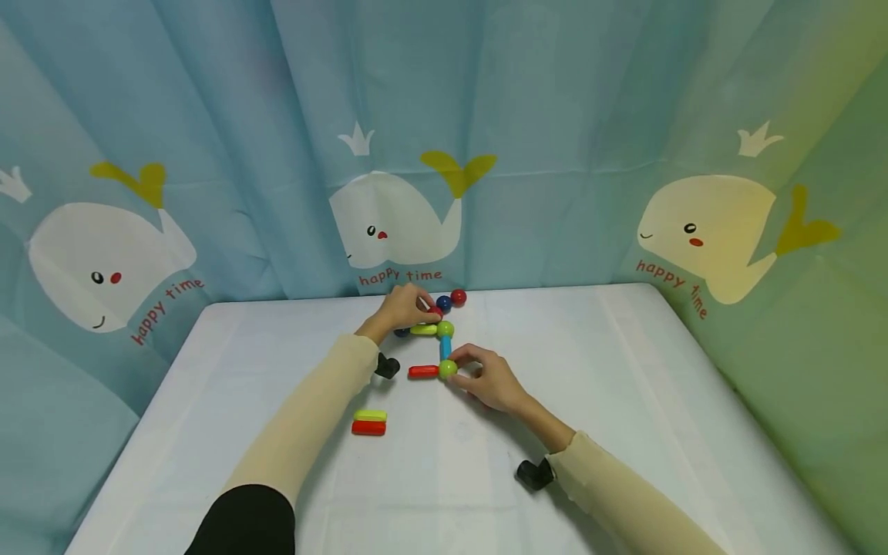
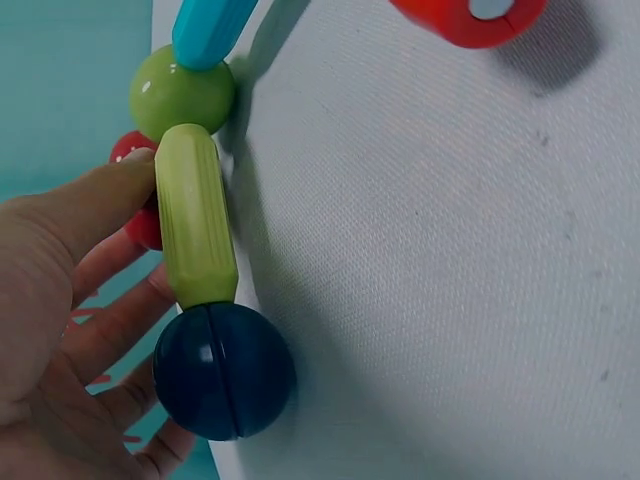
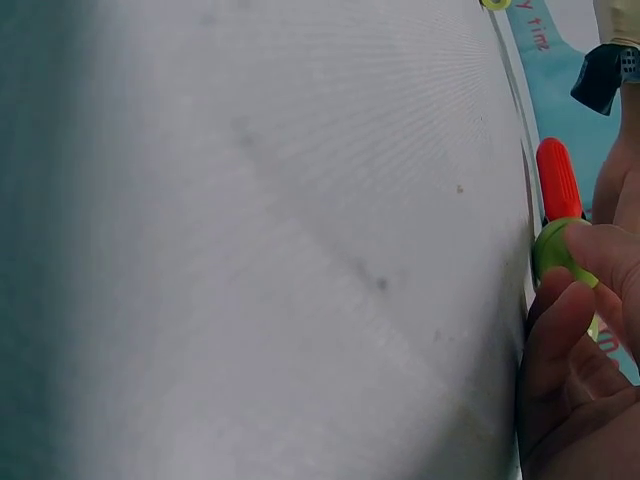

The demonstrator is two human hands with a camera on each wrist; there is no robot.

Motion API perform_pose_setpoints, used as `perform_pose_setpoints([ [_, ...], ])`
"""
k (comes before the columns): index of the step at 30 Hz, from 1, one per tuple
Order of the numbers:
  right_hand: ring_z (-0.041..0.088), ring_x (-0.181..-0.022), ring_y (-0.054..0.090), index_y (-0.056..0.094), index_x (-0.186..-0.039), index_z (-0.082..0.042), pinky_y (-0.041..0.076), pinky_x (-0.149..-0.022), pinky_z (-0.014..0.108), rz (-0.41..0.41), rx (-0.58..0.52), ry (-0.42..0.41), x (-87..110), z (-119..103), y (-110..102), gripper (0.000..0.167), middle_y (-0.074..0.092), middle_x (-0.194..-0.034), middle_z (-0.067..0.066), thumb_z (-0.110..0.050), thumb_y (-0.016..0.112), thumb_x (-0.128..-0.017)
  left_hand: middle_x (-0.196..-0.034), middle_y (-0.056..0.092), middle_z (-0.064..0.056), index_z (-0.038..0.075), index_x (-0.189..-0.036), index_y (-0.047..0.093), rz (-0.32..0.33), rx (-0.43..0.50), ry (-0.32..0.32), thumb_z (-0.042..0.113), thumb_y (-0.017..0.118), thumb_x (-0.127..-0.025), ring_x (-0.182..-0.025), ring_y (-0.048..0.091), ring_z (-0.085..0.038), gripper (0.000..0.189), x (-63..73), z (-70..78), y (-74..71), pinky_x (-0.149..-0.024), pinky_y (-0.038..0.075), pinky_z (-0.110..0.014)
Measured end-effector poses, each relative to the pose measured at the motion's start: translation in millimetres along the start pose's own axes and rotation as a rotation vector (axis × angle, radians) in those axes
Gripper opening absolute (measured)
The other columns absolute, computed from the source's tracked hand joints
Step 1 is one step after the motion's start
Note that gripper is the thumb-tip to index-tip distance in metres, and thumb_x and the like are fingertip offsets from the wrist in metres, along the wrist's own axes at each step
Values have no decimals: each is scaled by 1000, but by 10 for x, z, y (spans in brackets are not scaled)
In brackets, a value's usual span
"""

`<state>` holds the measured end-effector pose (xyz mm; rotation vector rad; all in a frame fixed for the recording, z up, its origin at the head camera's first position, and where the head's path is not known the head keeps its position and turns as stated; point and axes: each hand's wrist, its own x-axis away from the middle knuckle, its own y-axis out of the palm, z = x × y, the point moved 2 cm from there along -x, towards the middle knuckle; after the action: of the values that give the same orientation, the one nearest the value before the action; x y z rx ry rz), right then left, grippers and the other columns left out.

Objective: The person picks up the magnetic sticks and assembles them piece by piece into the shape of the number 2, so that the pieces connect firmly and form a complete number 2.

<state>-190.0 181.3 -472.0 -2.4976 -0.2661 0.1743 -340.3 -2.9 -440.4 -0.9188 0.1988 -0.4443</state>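
My left hand (image 1: 402, 307) pinches a red ball (image 1: 435, 312) between thumb and fingers, just behind a yellow-green rod (image 1: 423, 330). That rod joins a dark blue ball (image 2: 224, 370) to a green ball (image 2: 180, 92). From the green ball a light blue rod (image 1: 445, 348) leads toward a nearer green ball (image 1: 448, 370), which my right hand (image 1: 491, 379) holds with thumb and fingertips. A red rod (image 1: 423, 371) sticks out leftward from this nearer ball. In the left wrist view, the yellow-green rod partly hides the red ball.
Near the table's far edge lie another blue ball (image 1: 444, 303) and another red ball (image 1: 459, 297). A loose yellow-green rod (image 1: 371, 415) and a loose red rod (image 1: 368, 428) lie side by side at front left. A whale-printed curtain (image 1: 555, 154) hangs behind the white table (image 1: 624, 385).
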Motion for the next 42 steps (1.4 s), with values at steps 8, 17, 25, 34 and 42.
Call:
perform_pose_setpoints([
  [8, 16, -99, 60, 70, -117, -17, 53, -84, 34, 8, -1, -3, 4, 4, 6, 26, 71, -108, -4, -16, 78, -93, -103, 74, -6, 10, -113, 77, 18, -4, 10, 31, 83, -89, -94, 65, -20, 33, 22, 10, -12, -81, 56, -33],
  [17, 18, -81, 64, 69, -117, -14, 57, -74, 35, -8, -26, -14, -5, -31, -3, 26, 71, -109, 1, -14, 78, -93, -104, 76, -4, 11, -117, 76, 120, 20, 149, 32, 81, -91, -96, 64, -23, 33, 290, -11, -319, -82, 53, -38],
  [25, 19, -92, 61, 68, -118, -14, 57, -80, 35, -31, -10, -3, -23, -31, -17, 26, 70, -111, 1, -14, 77, -93, -98, 75, -1, 10, -116, 77, 108, 28, 199, 27, 84, -88, -88, 65, -20, 33, 829, -277, -529, -76, 52, -35],
  [34, 19, -78, 62, 68, -115, -13, 55, -67, 31, -33, -11, -27, -36, -28, -46, 25, 70, -110, 4, -13, 78, -92, -98, 75, 3, 13, -113, 78, -3, 69, 157, 24, 85, -86, -84, 62, -15, 30, 1125, -547, -428, -74, 49, -32],
  [42, 21, -98, 61, 68, -115, -14, 55, -84, 36, -29, -13, -39, -56, -20, -19, 25, 71, -109, 1, -13, 78, -92, -97, 75, 6, 12, -112, 78, -65, 105, 166, 22, 85, -87, -82, 61, -14, 29, 1139, -584, -276, -77, 51, -31],
])
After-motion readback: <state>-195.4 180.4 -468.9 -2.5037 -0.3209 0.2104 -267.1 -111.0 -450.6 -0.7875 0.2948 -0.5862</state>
